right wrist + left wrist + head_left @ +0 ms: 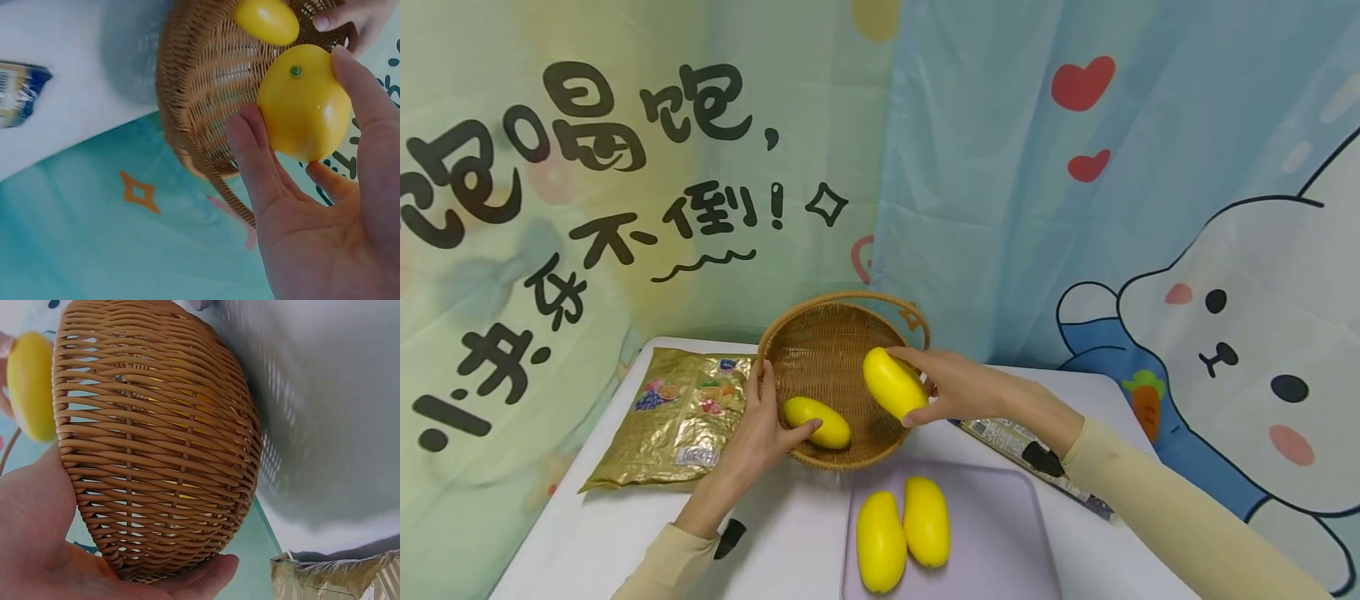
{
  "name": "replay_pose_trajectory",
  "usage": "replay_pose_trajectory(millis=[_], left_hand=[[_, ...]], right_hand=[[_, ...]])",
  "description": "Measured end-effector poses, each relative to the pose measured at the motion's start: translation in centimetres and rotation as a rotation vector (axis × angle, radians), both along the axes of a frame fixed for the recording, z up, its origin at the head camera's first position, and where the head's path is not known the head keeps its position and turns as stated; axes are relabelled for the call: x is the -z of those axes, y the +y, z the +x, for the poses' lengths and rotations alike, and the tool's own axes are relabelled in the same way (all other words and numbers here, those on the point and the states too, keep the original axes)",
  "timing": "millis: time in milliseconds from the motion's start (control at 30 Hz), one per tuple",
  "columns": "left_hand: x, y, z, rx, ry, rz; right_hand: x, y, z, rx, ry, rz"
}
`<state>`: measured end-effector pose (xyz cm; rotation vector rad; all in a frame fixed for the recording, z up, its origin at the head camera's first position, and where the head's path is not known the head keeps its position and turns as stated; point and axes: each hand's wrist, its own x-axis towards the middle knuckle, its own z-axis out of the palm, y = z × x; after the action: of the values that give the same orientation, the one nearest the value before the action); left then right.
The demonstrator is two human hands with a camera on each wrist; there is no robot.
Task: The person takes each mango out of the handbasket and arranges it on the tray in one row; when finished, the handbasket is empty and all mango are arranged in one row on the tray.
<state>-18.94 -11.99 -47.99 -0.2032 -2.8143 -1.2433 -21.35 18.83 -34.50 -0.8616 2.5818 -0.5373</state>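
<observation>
Right hand [958,383] holding a yellow fruit [891,383] at the basket's mouth

Thumb and fingers are pinching the fruit before the right inner side of the wicker basket [823,354]. The left hand [766,437] is clasping the opposite rim, probably for steadiness, its thumb reaching in near a second fruit [816,421]. The basket is leaning, mouth toward the person, likely for easier access; the handle [850,294] is arching along the far side, leaving the opening free. Open room is showing inside, between both fruits. Two more fruits [882,542] are lying side by side on the tray [992,525], whose far edge is sitting near the basket's lower rim. A gold bag [662,433] is crowding the left side.
</observation>
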Motion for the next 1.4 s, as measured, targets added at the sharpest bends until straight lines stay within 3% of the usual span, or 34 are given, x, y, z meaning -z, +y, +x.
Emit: replay_pose_trajectory(millis=[200,533,767,1133,1400], left_hand=[[0.0,-0.1,0.0,-0.007,-0.002,0.0],[0.1,-0.3,-0.1,-0.014,-0.006,-0.007],[0.2,-0.3,0.0,-0.008,0.012,-0.004],[0.4,-0.2,0.1,-0.004,0.0,0.007],[0.2,-0.1,0.0,0.011,0.009,0.023]], right_hand=[[1.0,2.5,1.8,0.068,-0.043,-0.013],[3.4,6.4,4.7,0.153,-0.046,-0.038],[4.8,7.4,6.4,0.21,-0.057,-0.034],[9.4,8.6,9.5,0.338,-0.164,-0.054],[10.7,8.8,11.0,0.427,-0.197,-0.065]])
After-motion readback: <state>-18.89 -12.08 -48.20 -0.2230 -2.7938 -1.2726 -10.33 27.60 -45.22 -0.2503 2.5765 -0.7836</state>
